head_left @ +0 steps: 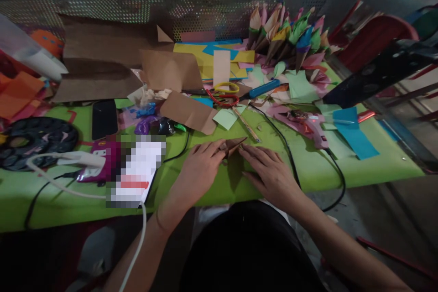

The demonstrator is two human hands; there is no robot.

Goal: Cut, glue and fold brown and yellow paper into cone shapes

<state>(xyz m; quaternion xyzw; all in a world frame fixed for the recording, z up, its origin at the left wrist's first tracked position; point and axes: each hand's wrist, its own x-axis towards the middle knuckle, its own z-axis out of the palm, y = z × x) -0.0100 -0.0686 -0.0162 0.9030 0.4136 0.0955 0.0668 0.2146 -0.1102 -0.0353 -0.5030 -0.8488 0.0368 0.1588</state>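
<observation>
A small brown folded paper piece (234,145) lies on the green table (308,169) right in front of me. My left hand (201,169) rests on its left side with fingers stretched flat toward its tip. My right hand (268,171) lies flat on the paper's right side, fingers spread and pressing it down. Both sets of fingertips meet at the pointed fold. Part of the brown paper is hidden under my palms.
Scissors (224,96), a blue cutter (263,88), a pencil (247,125) and brown card pieces (188,112) lie behind. A pink glue gun (308,125) with a black cord is on the right. Paper cones (287,32) stand at back. A phone (104,118) and paint palette (36,139) are left.
</observation>
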